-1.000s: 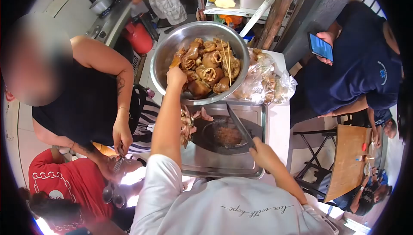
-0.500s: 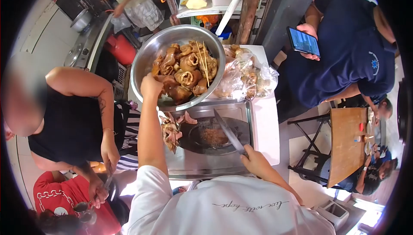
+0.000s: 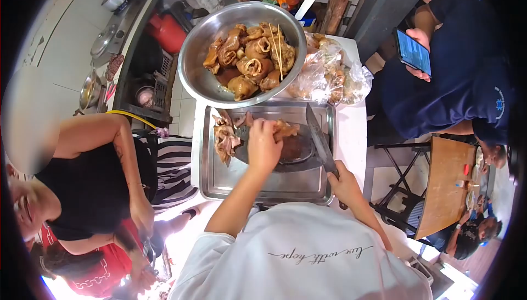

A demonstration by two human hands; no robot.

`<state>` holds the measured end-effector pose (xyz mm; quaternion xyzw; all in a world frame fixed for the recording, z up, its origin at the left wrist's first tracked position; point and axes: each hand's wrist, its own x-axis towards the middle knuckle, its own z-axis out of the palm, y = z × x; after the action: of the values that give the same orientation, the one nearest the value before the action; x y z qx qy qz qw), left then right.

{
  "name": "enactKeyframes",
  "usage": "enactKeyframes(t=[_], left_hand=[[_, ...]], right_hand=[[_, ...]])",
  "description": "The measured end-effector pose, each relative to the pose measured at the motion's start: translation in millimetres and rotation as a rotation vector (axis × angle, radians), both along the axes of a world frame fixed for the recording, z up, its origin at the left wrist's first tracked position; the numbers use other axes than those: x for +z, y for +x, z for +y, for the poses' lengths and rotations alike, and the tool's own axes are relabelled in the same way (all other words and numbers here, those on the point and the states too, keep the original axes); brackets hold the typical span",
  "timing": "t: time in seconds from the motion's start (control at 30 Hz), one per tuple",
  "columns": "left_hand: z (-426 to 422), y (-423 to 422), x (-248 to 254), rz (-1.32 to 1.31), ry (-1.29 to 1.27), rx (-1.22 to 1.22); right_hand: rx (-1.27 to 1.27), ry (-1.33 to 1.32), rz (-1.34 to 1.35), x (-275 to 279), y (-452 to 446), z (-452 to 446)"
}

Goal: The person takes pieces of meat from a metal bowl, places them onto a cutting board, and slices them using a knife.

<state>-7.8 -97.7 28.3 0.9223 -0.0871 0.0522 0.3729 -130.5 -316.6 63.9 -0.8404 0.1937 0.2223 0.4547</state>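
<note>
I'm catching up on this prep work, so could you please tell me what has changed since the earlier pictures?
The left hand has left the bowl and come toward the body, now touching a brown meat piece over the dark board. The right hand still grips the knife; bowl and bagged food stayed put.

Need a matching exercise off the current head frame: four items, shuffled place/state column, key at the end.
Items
1. knife
2. steel bowl
3. dark board
4. clear plastic bags

Place or state
A. lying inside the metal tray, partly hidden by the left hand
B. on the white table, just to the picture-right of the bowl
C. gripped by the right hand
D. containing brown meat pieces and thin sticks

Pairs: 1-C, 2-D, 3-A, 4-B
</note>
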Motion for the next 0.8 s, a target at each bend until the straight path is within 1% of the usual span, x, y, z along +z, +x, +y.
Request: enactKeyframes(t=[0.03,0.07,0.13,0.2,0.23,0.27,0.3,0.37,0.4,0.47,0.5,0.57,0.67,0.7,0.77,0.8], left_hand=[[-6.7,-13.0,-12.5,-0.050,0.070,0.003],[-12.2,-25.5,-20.7,-0.037,0.044,-0.014],[-12.8,-44.1,-23.6,-0.020,0.019,-0.026],[-9.2,-55.1,-22.3,-0.030,-0.100,-0.147],[-6.4,-55.7,-21.9,-0.022,-0.098,-0.145],[-3.3,-54.2,-21.3,-0.084,-0.128,-0.098],[-0.1,-51.3,-21.2,-0.147,-0.157,-0.053],[4.8,-45.1,-28.7,-0.139,-0.151,-0.077],[5.6,-43.4,-33.6,-0.092,-0.168,-0.088],[4.9,-41.2,-40.6,-0.042,-0.189,-0.102],[3.4,-39.4,-38.2,-0.002,-0.163,-0.073],[-0.5,-39.5,-36.1,0.046,-0.140,-0.043],[-6.4,-38.7,-37.0,0.069,-0.137,-0.001],[-7.4,-37.1,-38.1,0.035,-0.145,0.012],[-7.9,-36.9,-40.5,0.005,-0.156,0.027],[-7.4,-38.0,-42.1,0.010,-0.149,0.019]], right_hand=[[0.029,-0.049,-0.029,2.8,-0.5,5.6],[0.058,-0.098,-0.060,4.4,0.2,10.5],[0.086,-0.092,-0.077,4.7,-2.2,18.3],[0.112,-0.085,-0.096,-1.1,-7.9,21.2],[0.149,-0.088,-0.152,-10.6,-13.0,22.9],[0.188,-0.093,-0.211,-15.7,-16.8,24.0],[0.190,-0.092,-0.207,-15.6,-18.5,25.6],[0.313,-0.215,-0.354,-14.5,-20.6,30.3],[0.313,-0.217,-0.349,-13.6,-21.1,32.0],[0.384,-0.338,-0.189,-10.8,-19.4,36.0],[0.381,-0.341,-0.186,-4.7,-17.1,38.1],[0.427,-0.342,-0.047,9.3,-12.8,42.3],[0.428,-0.309,-0.013,8.9,-6.2,49.4],[0.429,-0.311,-0.010,3.6,-4.0,52.6],[0.405,-0.322,-0.111,-15.4,-1.8,59.9],[0.404,-0.324,-0.107,-20.5,4.5,64.1]])
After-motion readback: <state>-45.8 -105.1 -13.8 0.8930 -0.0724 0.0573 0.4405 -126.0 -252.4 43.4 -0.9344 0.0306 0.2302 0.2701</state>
